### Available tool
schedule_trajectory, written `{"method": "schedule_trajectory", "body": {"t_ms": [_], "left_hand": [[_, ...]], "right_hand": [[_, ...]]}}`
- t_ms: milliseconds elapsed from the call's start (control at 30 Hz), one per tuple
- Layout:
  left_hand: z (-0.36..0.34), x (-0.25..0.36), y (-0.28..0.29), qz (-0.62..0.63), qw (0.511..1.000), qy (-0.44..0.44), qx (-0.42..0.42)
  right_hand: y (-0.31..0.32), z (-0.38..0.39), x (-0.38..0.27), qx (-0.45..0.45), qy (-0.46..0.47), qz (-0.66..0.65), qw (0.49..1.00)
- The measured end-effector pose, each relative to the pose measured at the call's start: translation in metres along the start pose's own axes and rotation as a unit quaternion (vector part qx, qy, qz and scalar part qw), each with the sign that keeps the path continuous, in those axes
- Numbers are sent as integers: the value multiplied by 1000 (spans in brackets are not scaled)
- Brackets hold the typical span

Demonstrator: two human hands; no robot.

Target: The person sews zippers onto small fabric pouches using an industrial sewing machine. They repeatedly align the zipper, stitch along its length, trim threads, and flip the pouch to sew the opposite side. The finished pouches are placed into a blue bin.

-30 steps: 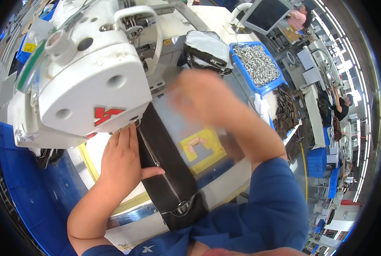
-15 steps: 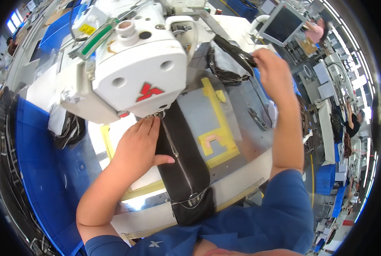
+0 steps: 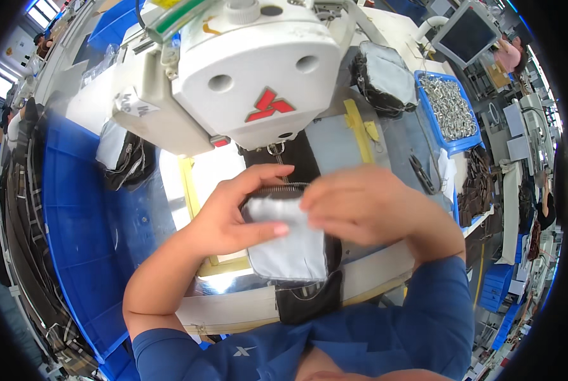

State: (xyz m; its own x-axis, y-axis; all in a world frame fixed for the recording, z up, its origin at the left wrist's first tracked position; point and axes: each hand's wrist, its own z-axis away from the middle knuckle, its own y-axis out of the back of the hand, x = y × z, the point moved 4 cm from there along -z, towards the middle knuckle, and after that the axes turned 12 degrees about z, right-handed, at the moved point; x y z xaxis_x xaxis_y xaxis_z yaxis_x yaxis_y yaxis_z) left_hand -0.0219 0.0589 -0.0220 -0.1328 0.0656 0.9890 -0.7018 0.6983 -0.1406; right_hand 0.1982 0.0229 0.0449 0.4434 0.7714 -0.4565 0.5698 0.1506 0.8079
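Observation:
A white-backed fabric piece [image 3: 287, 247] with dark edges and a metal zipper along its far end lies over the black zippered strip [image 3: 304, 155]. My left hand [image 3: 236, 213] grips the piece at its left side, thumb on the white face and fingers round the far edge. My right hand [image 3: 360, 206], slightly blurred, has its fingers bent against the upper right edge. Just beyond both hands is the white sewing machine head [image 3: 252, 82]. A metal ring [image 3: 276, 149] shows on the strip below the machine head.
Stacks of similar pieces lie back right [image 3: 385, 73] and left [image 3: 122, 149] of the machine. A blue tray of metal hardware [image 3: 449, 105] and thread snips [image 3: 422, 173] are at right. A large blue bin [image 3: 74, 222] flanks the left side. Yellow tape [image 3: 358, 133] marks the work plate.
My right hand has come from the back-right stack to the middle, and a white-backed piece now lies between my hands. My left hand has drawn back from the machine and taken hold of it.

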Motion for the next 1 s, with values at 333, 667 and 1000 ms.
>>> {"method": "schedule_trajectory", "body": {"t_ms": [333,667,1000], "left_hand": [[-5,-21,8,-271,944,-105,159],[-2,-22,4,-314,920,-196,128],[-5,-31,11,-171,971,-121,118]], "right_hand": [[-49,11,49,77,-212,8,974],[-52,14,52,102,-196,2,975],[-59,12,49,102,-164,-26,981]]}}
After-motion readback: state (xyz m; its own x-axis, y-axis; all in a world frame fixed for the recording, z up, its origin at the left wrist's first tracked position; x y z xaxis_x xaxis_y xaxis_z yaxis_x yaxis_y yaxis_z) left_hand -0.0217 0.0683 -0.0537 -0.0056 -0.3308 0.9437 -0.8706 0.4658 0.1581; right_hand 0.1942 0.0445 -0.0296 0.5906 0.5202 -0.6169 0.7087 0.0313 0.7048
